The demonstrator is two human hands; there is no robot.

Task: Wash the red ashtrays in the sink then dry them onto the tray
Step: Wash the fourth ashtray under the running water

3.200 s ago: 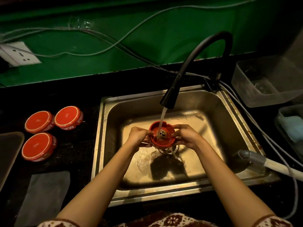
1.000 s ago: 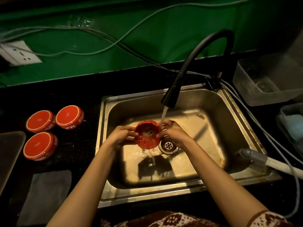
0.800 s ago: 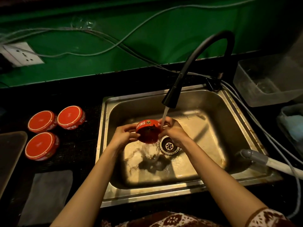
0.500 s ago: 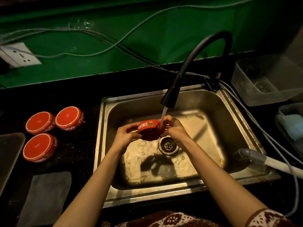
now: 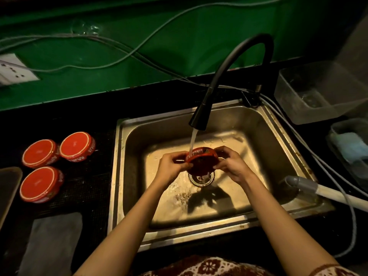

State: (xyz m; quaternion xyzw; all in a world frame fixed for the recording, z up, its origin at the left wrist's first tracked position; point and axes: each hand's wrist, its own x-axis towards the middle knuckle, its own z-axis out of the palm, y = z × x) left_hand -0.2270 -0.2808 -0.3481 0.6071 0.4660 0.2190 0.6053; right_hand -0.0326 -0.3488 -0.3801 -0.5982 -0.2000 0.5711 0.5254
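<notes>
Water from the faucet [image 5: 199,118] strikes a red ashtray [image 5: 202,160] gripped between left hand [image 5: 171,168] and right hand [image 5: 229,163] over the sink [image 5: 278,148] drain, apparently tilted on edge; three ashtrays [image 5: 57,156] rest left.

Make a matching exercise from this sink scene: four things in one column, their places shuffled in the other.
1 ashtray under the stream
2 grey cloth
3 clear tub
4 wall socket

A on the green wall
B on the counter, right of the sink
C between left hand and right hand
D on the counter, front left of the sink

Pairs: 1-C, 2-D, 3-B, 4-A
</notes>
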